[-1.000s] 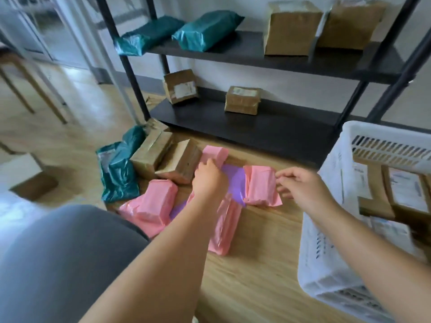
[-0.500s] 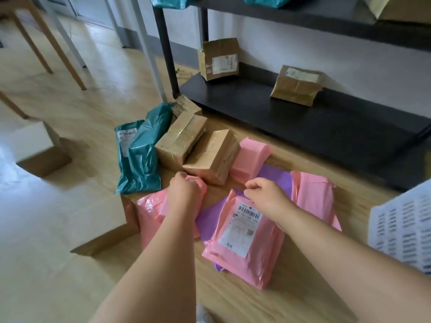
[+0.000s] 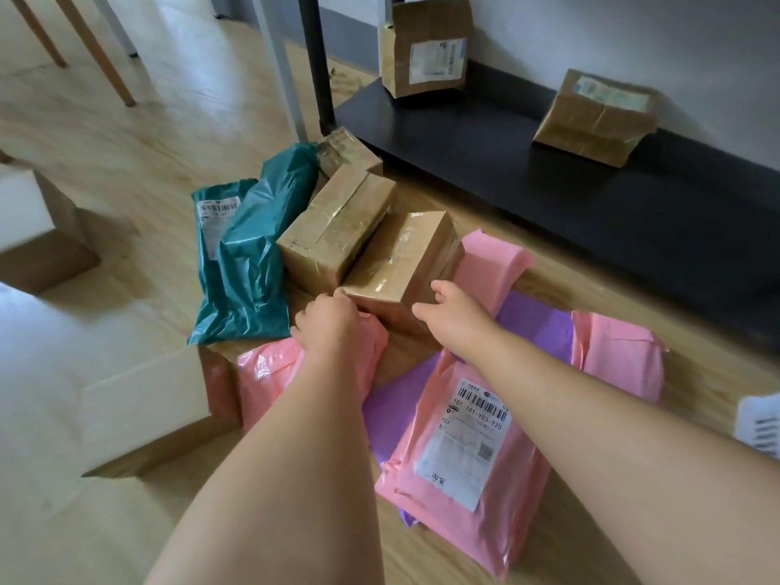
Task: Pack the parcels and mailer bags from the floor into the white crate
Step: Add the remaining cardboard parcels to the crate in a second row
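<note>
Down on the wooden floor (image 3: pixel 126 171), both of my hands are at the nearest taped cardboard parcel (image 3: pixel 401 263). My left hand (image 3: pixel 329 323) sits at its near left corner, fingers curled over the edge and touching the box, the palm resting over a pink mailer bag (image 3: pixel 270 373) below it. My right hand (image 3: pixel 453 314) is at the near right corner, fingers spread wide with the thumb out, just at the box face; I cannot tell whether it is touching. A second taped parcel (image 3: pixel 333 221) leans against the first, with a smaller one (image 3: pixel 348 152) behind it. Left of those lie two teal mailer bags (image 3: pixel 249 263), one showing a barcode label. Closer to me, a labelled pink mailer (image 3: pixel 464 449) lies over a purple bag (image 3: pixel 396 415), and two more pink bags, one (image 3: pixel 620 356) to the right and one (image 3: pixel 489 263) behind my right hand. At the right edge, only a sliver of the white crate (image 3: pixel 759 424) shows. Two more boxes (image 3: pixel 426 44) stand on the dark bottom shelf (image 3: pixel 548 183) beyond.
</note>
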A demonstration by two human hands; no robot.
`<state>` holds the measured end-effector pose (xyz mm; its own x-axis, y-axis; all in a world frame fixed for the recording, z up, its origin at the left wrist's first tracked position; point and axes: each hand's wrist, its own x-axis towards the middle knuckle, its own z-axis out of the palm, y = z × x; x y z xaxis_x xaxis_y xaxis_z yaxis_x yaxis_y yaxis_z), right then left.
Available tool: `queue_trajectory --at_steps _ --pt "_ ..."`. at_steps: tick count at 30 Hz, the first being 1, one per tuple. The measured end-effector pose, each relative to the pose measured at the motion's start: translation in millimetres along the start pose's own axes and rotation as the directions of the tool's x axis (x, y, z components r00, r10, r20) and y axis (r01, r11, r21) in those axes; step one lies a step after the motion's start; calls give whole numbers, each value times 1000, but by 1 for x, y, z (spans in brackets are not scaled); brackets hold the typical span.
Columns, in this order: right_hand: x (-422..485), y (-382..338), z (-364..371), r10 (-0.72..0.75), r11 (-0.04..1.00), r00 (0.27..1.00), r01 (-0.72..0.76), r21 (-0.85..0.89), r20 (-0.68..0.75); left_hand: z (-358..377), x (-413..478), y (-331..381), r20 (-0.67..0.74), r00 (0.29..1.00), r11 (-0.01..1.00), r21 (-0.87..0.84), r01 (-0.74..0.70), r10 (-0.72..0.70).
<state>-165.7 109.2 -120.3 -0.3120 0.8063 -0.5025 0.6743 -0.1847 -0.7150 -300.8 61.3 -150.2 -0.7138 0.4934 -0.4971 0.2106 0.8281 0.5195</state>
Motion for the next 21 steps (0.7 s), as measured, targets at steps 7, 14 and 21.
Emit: queue_trajectory --at_steps 7,14,21 --pt "12 -1 2 -5 999 998 7 -42 62 14 30 -1 -27 997 993 -98 64 -67" --pt "8 -2 -7 5 996 1000 -4 86 -18 13 5 19 -236 969 972 -202 -120 71" --pt "-13 -6 -37 20 979 994 1 204 -104 7 -37 50 -344 914 937 -193 -292 214"
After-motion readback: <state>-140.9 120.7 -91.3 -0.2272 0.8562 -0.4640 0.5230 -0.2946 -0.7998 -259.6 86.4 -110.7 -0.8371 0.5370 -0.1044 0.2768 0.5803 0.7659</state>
